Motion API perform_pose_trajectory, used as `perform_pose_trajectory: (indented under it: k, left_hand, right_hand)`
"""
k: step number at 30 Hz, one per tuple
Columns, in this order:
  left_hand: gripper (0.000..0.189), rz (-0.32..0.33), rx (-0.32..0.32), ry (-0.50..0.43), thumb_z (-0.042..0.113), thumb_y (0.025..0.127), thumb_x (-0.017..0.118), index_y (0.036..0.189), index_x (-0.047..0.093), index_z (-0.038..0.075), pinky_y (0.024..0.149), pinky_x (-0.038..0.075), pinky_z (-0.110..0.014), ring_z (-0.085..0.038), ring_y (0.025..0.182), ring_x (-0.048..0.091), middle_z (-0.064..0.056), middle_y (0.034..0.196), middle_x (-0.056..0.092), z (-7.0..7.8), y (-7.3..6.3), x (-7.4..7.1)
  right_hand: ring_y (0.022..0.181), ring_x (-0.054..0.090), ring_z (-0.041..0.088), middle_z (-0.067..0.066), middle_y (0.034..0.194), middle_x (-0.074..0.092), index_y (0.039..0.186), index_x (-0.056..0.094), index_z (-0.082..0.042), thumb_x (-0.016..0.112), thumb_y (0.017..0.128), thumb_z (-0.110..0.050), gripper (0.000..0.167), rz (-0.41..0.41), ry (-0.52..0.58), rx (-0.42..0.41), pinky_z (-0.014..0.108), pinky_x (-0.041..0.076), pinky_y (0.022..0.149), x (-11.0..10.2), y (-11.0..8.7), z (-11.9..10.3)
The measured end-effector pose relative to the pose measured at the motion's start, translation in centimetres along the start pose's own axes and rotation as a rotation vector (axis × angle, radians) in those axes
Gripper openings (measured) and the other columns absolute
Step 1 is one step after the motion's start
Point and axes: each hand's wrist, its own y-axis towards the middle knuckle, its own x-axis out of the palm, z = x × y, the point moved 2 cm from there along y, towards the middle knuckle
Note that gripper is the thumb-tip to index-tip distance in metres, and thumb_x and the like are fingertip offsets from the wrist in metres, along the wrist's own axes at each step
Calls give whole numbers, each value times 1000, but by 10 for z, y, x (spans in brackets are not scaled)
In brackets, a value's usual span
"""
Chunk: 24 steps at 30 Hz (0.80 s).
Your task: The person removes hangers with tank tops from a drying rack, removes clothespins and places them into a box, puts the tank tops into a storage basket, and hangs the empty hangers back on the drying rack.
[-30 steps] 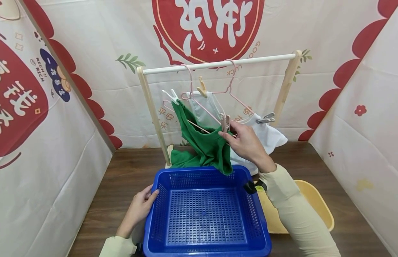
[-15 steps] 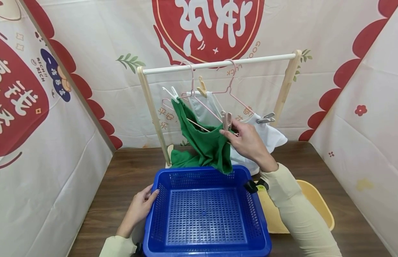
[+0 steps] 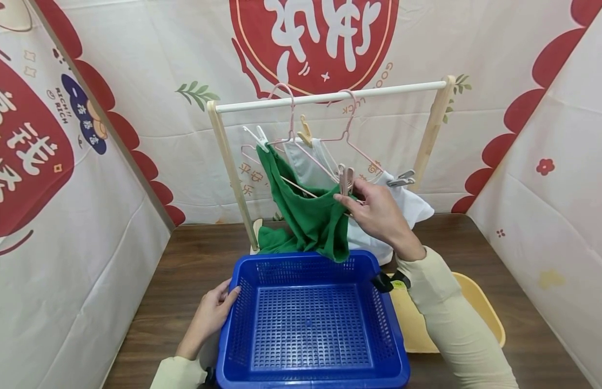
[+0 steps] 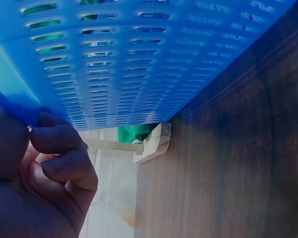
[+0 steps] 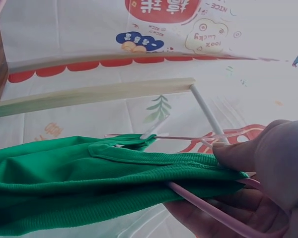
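Below the white rail (image 3: 388,92), your right hand (image 3: 379,210) pinched the pink hanger (image 5: 208,208) with one top corner of the green garment (image 3: 313,216), beside a peg (image 3: 346,180); the garment hung beyond the blue basket (image 3: 308,324). Your left hand (image 3: 215,310), fingers curled, gripped the basket's edge. A firm pinch and level hanger seemed best to prevent slipping.
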Motion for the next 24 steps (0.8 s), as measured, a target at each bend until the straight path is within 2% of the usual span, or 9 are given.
perform_pose_trajectory:
  k: [4,8,11,14,18,24]
  left_hand:
    - [48,-4,-3,-7,31,101,57,141,51,4,50,52,-27,-14,51,62,-2,64,62,0,0,0]
    - [48,-1,-4,-9,30,101,58,141,52,4,49,52,-27,-14,50,62,-2,64,62,1,0,0]
    - [48,-2,-6,-10,29,101,58,141,51,4,49,52,-27,-14,50,62,-1,63,62,1,0,0]
    - [48,-1,-3,-7,29,101,58,141,52,4,49,52,-27,-13,49,62,-1,63,61,0,0,0]
    - [48,1,0,-5,30,101,58,141,52,3,49,52,-27,-14,49,61,-1,63,61,-1,1,0]
    - [47,5,-3,3,30,101,58,141,52,5,50,53,-28,-14,50,62,0,62,60,-1,1,1]
  right_hand:
    - [82,63,21,17,118,69,129,62,0,66,96,-15,36,-6,21,12,19,48,68,-2,-1,-1]
    - [93,69,24,18,122,68,132,60,0,66,96,-15,39,-14,26,22,31,56,77,-4,-2,-2]
    - [100,69,26,18,124,67,133,59,0,65,97,-15,40,-19,34,17,41,57,81,-6,-3,-4]
    - [100,69,26,18,122,68,130,61,0,65,97,-15,37,-20,35,9,43,57,81,-8,-5,-6]
    - [95,71,25,16,116,70,121,65,0,65,97,-15,29,-16,18,4,39,57,78,-11,-7,-7]
    - [90,71,24,16,111,72,119,66,0,66,96,-14,27,-11,15,-13,17,53,73,-17,-13,-11]
